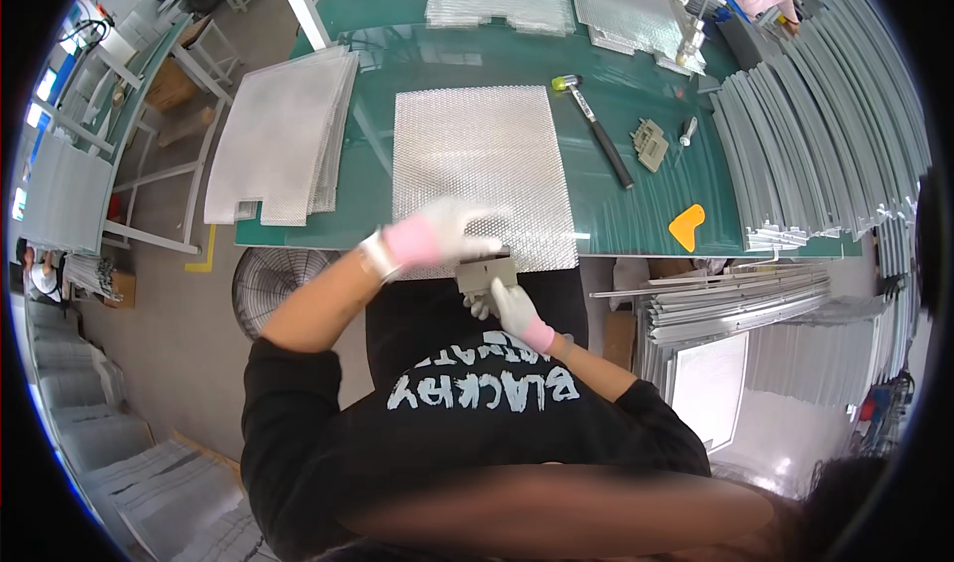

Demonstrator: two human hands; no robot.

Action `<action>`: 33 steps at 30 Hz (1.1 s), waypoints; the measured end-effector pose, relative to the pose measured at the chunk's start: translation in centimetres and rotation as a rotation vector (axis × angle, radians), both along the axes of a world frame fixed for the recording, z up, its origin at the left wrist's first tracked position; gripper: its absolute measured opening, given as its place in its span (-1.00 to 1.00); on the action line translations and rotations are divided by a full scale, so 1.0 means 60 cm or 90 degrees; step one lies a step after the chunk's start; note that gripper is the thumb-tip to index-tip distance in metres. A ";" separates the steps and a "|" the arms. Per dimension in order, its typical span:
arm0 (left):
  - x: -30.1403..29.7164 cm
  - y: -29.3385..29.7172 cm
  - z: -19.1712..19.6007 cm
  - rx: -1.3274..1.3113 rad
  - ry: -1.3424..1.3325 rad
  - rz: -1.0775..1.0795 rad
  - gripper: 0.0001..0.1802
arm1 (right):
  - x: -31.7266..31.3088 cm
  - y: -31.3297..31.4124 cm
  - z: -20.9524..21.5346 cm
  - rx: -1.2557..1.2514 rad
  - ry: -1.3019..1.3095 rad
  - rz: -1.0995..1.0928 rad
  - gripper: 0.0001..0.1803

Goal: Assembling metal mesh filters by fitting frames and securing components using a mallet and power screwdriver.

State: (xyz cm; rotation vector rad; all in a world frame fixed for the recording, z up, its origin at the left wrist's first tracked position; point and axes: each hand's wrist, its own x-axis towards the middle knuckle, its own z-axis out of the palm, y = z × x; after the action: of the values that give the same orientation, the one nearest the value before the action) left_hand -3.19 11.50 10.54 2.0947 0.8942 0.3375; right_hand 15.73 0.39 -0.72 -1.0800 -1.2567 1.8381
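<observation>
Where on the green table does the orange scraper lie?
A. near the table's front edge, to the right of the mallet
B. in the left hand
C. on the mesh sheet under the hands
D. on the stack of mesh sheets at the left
A: the orange scraper lies on the bare green table near its front edge, right of the mallet and apart from the mesh sheet.

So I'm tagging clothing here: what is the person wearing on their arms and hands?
Both the left hand and the right hand wear white knit gloves with pink cuffs. The left wrist carries a silvery band. Black sleeves are pushed up above the elbows.
</observation>
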 end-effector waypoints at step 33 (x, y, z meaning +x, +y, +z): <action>0.115 -0.059 -0.051 0.392 0.248 0.059 -0.48 | 0.080 0.022 0.032 -0.263 0.036 -0.218 -0.55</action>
State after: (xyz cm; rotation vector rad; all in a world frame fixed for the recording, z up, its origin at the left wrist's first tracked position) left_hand 3.69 7.98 7.48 2.7522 1.2323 0.2781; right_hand 20.53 1.69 1.19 -1.3532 -0.6183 1.8800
